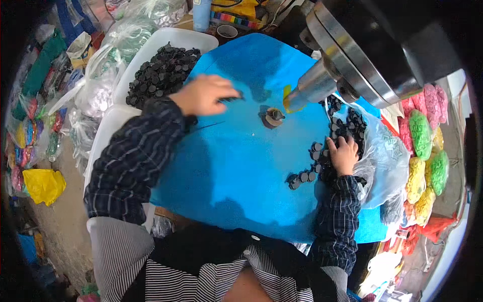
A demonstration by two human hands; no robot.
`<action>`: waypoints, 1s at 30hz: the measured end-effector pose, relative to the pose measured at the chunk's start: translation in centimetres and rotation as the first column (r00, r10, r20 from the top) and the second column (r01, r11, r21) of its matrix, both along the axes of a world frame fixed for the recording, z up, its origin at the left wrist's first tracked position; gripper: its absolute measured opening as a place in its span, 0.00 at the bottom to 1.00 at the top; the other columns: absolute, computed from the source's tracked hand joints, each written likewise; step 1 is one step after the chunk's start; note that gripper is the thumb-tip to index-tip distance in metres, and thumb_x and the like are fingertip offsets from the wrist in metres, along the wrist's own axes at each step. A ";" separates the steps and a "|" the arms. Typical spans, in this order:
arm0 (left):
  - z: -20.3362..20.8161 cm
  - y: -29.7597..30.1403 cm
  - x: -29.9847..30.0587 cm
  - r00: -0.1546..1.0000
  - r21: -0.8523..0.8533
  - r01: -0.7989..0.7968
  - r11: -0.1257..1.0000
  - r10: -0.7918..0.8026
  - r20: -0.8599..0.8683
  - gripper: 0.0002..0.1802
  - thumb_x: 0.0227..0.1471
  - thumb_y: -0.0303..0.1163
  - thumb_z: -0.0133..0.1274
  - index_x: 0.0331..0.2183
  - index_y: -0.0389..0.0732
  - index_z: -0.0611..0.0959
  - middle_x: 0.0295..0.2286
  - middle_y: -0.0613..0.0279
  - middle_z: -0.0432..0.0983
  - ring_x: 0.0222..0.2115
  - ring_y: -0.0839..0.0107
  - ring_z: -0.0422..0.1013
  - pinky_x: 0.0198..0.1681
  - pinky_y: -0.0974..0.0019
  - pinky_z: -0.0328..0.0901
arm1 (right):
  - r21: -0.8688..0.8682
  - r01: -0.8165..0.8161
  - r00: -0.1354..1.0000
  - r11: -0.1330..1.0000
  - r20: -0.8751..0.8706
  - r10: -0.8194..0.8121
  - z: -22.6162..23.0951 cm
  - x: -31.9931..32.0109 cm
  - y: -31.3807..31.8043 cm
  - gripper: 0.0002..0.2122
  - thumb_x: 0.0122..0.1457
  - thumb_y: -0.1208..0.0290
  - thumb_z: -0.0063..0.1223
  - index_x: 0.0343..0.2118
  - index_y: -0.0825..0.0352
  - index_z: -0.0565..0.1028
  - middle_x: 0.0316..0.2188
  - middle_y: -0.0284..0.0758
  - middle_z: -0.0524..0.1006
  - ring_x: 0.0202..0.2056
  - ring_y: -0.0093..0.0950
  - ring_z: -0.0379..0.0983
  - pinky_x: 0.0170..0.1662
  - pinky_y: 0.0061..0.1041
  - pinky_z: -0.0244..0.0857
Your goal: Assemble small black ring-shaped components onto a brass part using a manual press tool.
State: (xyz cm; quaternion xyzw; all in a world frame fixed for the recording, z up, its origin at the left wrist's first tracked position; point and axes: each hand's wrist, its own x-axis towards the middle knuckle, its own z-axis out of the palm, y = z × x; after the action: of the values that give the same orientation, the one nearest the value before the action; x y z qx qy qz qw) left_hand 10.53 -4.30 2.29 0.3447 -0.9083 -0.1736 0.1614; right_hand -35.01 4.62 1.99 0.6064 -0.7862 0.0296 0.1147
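My left hand point(209, 95) is over the left part of the blue work surface point(241, 171), slightly blurred, its fingers bent together. A small dark thing point(234, 98) shows at its fingertips, too indistinct to name. My right hand point(344, 157) rests with fingers apart on a pile of small black round pieces point(352, 126) at the right. Several more of these pieces trail leftward from the pile. Between my hands, a small round metal fixture point(273, 117) stands on the surface, below and left of the metal press head point(317, 83).
A white tray point(121, 83) full of black pieces stands at the back left. Clear plastic bags point(385, 161) lie right of the pile; others point(100, 95) are at the left. Coloured bags point(420, 128) hang far right. A blue bottle point(202, 15) and a cup point(227, 32) stand behind.
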 end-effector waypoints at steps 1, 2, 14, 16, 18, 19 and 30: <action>0.4 -0.1 2.3 0.997 0.056 -0.082 0.995 0.081 0.021 0.24 0.43 0.34 0.56 0.47 0.43 0.79 0.48 0.57 0.71 0.52 0.58 0.64 0.55 0.49 0.57 | 0.029 -0.028 0.999 0.999 0.033 0.027 -0.2 1.1 -0.1 0.26 0.55 0.42 0.51 0.43 0.61 0.78 0.57 0.42 0.66 0.58 0.45 0.60 0.54 0.55 0.55; 0.4 0.3 3.3 0.942 -0.201 -0.288 0.936 0.314 0.116 0.23 0.44 0.34 0.56 0.46 0.43 0.79 0.47 0.57 0.72 0.51 0.56 0.65 0.55 0.50 0.58 | 0.021 -0.059 0.998 0.998 0.015 0.058 -0.5 1.4 0.0 0.25 0.55 0.42 0.51 0.43 0.61 0.78 0.57 0.43 0.66 0.58 0.45 0.60 0.54 0.55 0.55; 0.6 0.2 -12.9 0.791 0.060 0.001 0.998 0.036 -0.610 0.37 0.36 0.39 0.72 0.46 0.37 0.73 0.45 0.53 0.73 0.48 0.60 0.69 0.52 0.58 0.63 | -0.097 -0.353 0.906 0.931 0.216 0.365 -1.2 9.9 2.2 0.22 0.56 0.49 0.55 0.44 0.64 0.74 0.55 0.46 0.66 0.54 0.46 0.62 0.55 0.59 0.50; 0.9 0.6 -14.8 0.719 0.226 0.113 0.968 0.077 -0.691 0.38 0.36 0.38 0.73 0.47 0.37 0.72 0.43 0.55 0.74 0.45 0.63 0.69 0.50 0.60 0.64 | -0.093 -0.373 0.893 0.923 0.232 0.385 -0.9 10.6 3.3 0.23 0.55 0.50 0.56 0.45 0.65 0.74 0.56 0.46 0.65 0.55 0.46 0.61 0.55 0.59 0.50; 1.0 1.0 -15.9 0.586 0.354 0.255 0.900 0.148 -0.797 0.38 0.36 0.34 0.73 0.48 0.39 0.71 0.37 0.62 0.74 0.38 0.72 0.71 0.44 0.64 0.67 | -0.089 -0.428 0.858 0.899 0.271 0.435 0.0 11.5 4.3 0.23 0.56 0.51 0.55 0.46 0.66 0.73 0.55 0.47 0.65 0.55 0.46 0.61 0.56 0.58 0.50; 1.0 1.1 -16.2 0.586 0.357 0.256 0.898 0.150 -0.797 0.38 0.36 0.34 0.73 0.48 0.39 0.71 0.37 0.62 0.74 0.38 0.72 0.71 0.44 0.64 0.67 | -0.078 -0.450 0.842 0.890 0.295 0.452 0.4 12.0 4.7 0.24 0.56 0.52 0.54 0.47 0.67 0.72 0.55 0.47 0.65 0.55 0.46 0.61 0.56 0.57 0.50; 2.5 1.2 -16.0 0.599 0.249 0.169 0.954 0.101 -0.794 0.38 0.39 0.26 0.69 0.52 0.37 0.68 0.37 0.61 0.75 0.38 0.72 0.72 0.43 0.64 0.68 | -0.344 -0.218 0.764 0.913 0.522 0.379 0.7 7.9 -2.1 0.17 0.50 0.66 0.63 0.38 0.72 0.73 0.33 0.46 0.74 0.35 0.43 0.72 0.39 0.37 0.67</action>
State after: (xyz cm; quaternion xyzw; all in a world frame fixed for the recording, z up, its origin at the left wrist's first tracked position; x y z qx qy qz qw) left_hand -5.45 -3.12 4.77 0.2328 -0.7088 -0.4476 0.4930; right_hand -27.12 2.53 2.70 0.6659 -0.6646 0.3342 -0.0565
